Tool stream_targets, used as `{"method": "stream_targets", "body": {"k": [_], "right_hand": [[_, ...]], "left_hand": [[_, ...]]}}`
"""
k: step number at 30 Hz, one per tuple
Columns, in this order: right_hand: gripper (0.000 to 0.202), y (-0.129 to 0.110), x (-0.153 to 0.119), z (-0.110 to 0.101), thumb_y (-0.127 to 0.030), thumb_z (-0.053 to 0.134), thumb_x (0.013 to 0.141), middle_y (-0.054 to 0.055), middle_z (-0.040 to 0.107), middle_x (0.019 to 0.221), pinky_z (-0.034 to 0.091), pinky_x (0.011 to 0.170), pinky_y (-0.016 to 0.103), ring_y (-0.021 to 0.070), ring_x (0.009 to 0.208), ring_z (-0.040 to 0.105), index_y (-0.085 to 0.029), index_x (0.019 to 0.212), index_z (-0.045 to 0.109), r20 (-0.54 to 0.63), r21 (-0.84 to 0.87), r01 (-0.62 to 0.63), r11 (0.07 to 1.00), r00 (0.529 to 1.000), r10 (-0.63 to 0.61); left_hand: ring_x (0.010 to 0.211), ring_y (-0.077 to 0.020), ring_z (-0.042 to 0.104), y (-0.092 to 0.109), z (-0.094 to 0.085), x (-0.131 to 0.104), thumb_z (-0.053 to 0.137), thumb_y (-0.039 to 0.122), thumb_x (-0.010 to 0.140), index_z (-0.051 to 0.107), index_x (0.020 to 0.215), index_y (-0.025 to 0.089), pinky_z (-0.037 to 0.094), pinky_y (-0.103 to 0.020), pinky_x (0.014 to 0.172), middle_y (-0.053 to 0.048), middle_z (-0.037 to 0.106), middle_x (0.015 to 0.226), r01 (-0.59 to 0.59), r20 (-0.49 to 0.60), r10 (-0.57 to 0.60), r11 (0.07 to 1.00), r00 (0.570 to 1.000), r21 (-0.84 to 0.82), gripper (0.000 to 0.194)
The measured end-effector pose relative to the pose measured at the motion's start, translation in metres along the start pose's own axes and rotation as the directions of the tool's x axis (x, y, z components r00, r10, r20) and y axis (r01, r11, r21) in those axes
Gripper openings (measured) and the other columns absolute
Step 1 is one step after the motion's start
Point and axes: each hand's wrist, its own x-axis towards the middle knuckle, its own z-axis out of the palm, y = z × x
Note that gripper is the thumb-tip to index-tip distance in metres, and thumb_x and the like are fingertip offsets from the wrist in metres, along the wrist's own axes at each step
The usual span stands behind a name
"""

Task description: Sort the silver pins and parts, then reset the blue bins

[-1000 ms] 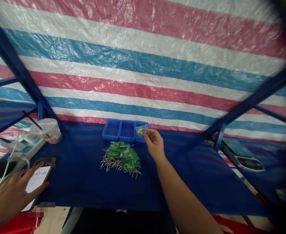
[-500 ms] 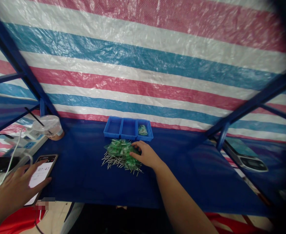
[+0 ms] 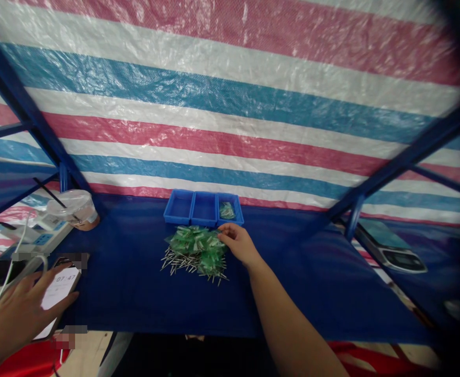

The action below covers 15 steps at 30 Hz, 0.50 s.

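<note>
A pile of small green plastic pieces and thin metal pins (image 3: 190, 248) lies on the blue table. At the pile's upper right edge is my right hand (image 3: 237, 242), its thumb and fingers drawn together in a pinch; what is between the fingertips is too small to make out. Just behind stand three joined blue bins (image 3: 204, 208), the right one holding a few small pale green pieces (image 3: 227, 210). On the left, my left hand (image 3: 27, 303) rests with fingers spread over a phone (image 3: 59, 290) that shows a timer on its lit screen.
A lidded plastic cup with a straw (image 3: 78, 209) stands at the back left, beside a power strip (image 3: 49, 235) with cables. A digital scale (image 3: 398, 256) sits beyond the frame on the right. Blue metal posts (image 3: 353, 217) flank the table, with striped sheeting (image 3: 214, 120) behind.
My right hand has drawn its fingers together and shifted slightly up, off the green pieces to the pile's upper right edge. My left hand stays over the phone. The view has shifted slightly.
</note>
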Motion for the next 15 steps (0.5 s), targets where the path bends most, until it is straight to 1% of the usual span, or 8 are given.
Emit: {"method": "stream_targets", "body": {"k": [3, 6, 10, 13, 15], "right_hand": [[0.037, -0.004, 0.000, -0.004, -0.039, 0.076, 0.073, -0.002, 0.061, 0.072, 0.046, 0.052, 0.025, 0.0114, 0.056, 0.053, -0.019, 0.103, 0.068, -0.045, 0.222, -0.071, 0.973, 0.996, 0.083], [0.042, -0.008, -0.002, -0.007, -0.038, 0.080, 0.072, -0.001, 0.063, 0.074, 0.055, 0.063, 0.030, 0.0124, 0.062, 0.058, -0.019, 0.108, 0.070, -0.022, 0.360, -0.103, 0.927, 0.993, 0.118], [0.041, -0.010, -0.003, -0.011, -0.033, 0.081, 0.071, 0.000, 0.066, 0.080, 0.058, 0.079, 0.034, 0.0138, 0.073, 0.064, -0.018, 0.108, 0.070, 0.013, 0.464, -0.119, 0.878, 0.992, 0.128], [0.044, -0.008, -0.003, -0.011, -0.028, 0.082, 0.069, 0.000, 0.067, 0.083, 0.057, 0.085, 0.036, 0.0145, 0.077, 0.066, -0.020, 0.110, 0.069, 0.028, 0.500, -0.135, 0.856, 0.990, 0.141], [0.044, -0.005, -0.003, -0.011, -0.026, 0.082, 0.068, 0.002, 0.069, 0.087, 0.055, 0.087, 0.037, 0.0162, 0.081, 0.067, -0.020, 0.110, 0.069, 0.032, 0.494, -0.131, 0.859, 0.991, 0.133]], "left_hand": [[0.126, -0.0483, 0.042, -0.007, 0.009, 0.000, 0.069, 0.023, 0.062, 0.071, 0.117, 0.040, 0.037, -0.059, 0.100, -0.008, 0.054, 0.139, -0.013, 0.037, 0.010, 0.997, 0.999, 0.071, 0.058], [0.127, -0.0482, 0.042, -0.011, 0.015, -0.001, 0.068, 0.021, 0.064, 0.070, 0.118, 0.043, 0.038, -0.060, 0.099, -0.008, 0.054, 0.141, -0.027, 0.035, 0.025, 0.996, 0.999, 0.084, 0.058], [0.126, -0.0493, 0.043, -0.012, 0.019, -0.002, 0.067, 0.018, 0.065, 0.070, 0.117, 0.045, 0.037, -0.061, 0.099, -0.008, 0.053, 0.141, -0.049, 0.009, 0.048, 0.995, 0.999, 0.089, 0.059], [0.126, -0.0492, 0.043, -0.012, 0.019, -0.003, 0.067, 0.015, 0.065, 0.069, 0.118, 0.045, 0.036, -0.060, 0.100, -0.008, 0.051, 0.143, -0.050, 0.019, 0.048, 0.991, 0.999, 0.126, 0.061], [0.125, -0.0488, 0.044, -0.011, 0.017, -0.002, 0.067, 0.015, 0.065, 0.069, 0.119, 0.044, 0.036, -0.059, 0.100, -0.009, 0.051, 0.143, -0.059, 0.032, 0.055, 0.989, 0.998, 0.137, 0.061]]}}
